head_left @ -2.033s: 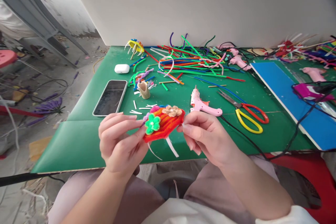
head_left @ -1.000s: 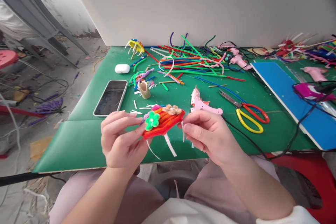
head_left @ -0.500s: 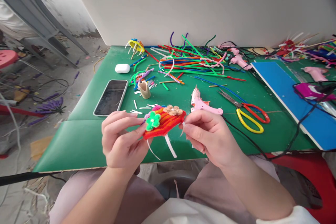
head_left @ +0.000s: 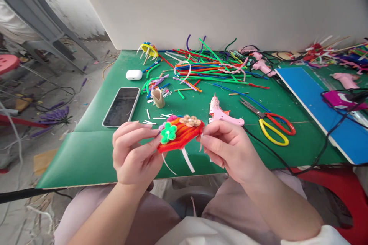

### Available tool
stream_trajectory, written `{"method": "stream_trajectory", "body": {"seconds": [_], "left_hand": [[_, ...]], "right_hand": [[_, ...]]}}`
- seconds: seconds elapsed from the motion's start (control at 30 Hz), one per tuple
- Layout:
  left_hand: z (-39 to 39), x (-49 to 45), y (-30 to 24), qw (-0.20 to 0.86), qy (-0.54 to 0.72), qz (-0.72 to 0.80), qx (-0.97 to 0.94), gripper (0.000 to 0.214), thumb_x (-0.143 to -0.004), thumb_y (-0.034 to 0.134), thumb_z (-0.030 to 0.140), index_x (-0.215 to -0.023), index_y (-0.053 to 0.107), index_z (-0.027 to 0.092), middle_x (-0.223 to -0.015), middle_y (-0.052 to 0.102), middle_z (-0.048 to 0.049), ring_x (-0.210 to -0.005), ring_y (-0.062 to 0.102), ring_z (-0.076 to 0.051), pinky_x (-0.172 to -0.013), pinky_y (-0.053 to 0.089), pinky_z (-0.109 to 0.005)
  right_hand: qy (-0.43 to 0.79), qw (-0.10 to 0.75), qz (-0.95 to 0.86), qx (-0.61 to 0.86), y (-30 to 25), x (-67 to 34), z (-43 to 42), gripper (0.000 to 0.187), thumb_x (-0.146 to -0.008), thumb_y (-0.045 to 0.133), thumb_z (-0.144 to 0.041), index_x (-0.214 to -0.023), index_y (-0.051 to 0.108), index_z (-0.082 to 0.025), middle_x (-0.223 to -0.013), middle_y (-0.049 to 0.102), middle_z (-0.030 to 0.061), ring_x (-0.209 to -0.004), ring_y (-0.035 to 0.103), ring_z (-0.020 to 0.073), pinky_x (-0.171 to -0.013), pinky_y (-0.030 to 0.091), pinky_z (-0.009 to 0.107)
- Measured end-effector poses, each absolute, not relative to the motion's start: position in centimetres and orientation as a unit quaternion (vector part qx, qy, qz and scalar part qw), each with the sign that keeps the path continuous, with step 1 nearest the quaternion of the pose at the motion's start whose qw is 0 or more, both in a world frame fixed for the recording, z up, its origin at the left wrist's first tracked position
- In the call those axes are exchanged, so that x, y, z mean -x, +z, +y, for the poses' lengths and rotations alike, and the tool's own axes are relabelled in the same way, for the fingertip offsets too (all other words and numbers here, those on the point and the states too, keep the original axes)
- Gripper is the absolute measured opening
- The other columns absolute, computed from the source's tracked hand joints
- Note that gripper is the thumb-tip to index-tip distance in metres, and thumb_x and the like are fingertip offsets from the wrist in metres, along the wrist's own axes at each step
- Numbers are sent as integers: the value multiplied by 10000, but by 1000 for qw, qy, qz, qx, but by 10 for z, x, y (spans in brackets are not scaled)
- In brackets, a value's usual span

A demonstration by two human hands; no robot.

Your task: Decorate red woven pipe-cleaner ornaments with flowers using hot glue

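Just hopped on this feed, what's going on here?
The left hand holds a red fuzzy craft piece above the green table, beside its green flower; the right hand pinches a white strip at its right corner. A pink glue gun and scissors lie beyond, with colored pipe cleaners farther back.

The person wears an off-white top (head_left: 186, 233), plain where it shows, its cloth gathered in loose, soft folds at the waist. A short right sleeve (head_left: 326, 235) of the same pale colour ends near the elbow with a wide, slack opening. The trousers (head_left: 115, 212) are a dusty, greyish pink, matte and roomy, lightly creased over both thighs. Left hand (head_left: 138, 155) and right hand (head_left: 231, 147) are bare, as are the slim forearms (head_left: 276, 193), smooth and unmarked.
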State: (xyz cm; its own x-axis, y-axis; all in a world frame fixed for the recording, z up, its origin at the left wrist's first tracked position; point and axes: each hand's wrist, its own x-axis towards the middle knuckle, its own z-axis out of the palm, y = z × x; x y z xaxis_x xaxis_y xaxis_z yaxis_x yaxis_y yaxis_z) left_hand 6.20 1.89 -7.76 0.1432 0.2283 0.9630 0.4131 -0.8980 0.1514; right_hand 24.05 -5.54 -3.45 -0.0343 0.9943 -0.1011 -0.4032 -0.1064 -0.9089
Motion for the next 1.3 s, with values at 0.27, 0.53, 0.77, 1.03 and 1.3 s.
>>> {"method": "stream_trajectory", "body": {"seconds": [0.27,0.53,0.77,1.03,1.3], "left_hand": [[20,-62,-78,75,-623,-207,750,171,-623,683,130,-724,555,181,-850,586,-19,-787,578,-189,-644,492,-385],[19,-62,-80,65,-632,-208,744,180,-612,694,131,-733,570,178,-858,592,-24,-782,581,-193,-639,496,-392],[19,-62,-79,63,-625,-214,748,182,-616,688,124,-723,559,193,-873,589,-8,-793,580,-188,-645,498,-389],[17,-62,-79,63,-619,-220,751,178,-612,683,111,-695,547,190,-881,584,-1,-798,573,-184,-656,494,-391],[18,-62,-80,63,-624,-220,747,171,-619,685,131,-696,547,197,-881,582,9,-797,570,-180,-652,494,-387]], "right_hand": [[615,562,-370,411,-35,-241,-56,70,-749,671,-239,-711,622,-207,-496,491,-96,-350,376,-16,-312,273,73],[619,558,-374,408,-36,-240,-55,74,-755,666,-246,-711,620,-210,-508,502,-98,-351,373,-21,-316,276,67],[618,555,-375,412,-36,-242,-55,98,-756,665,-249,-697,604,-199,-509,503,-97,-355,373,-19,-316,278,69],[614,550,-378,422,-36,-242,-56,121,-753,668,-264,-691,592,-191,-503,492,-97,-357,368,-15,-312,270,74],[610,551,-377,426,-35,-241,-55,131,-747,669,-269,-683,591,-186,-474,459,-95,-352,351,-8,-308,256,86]]}}
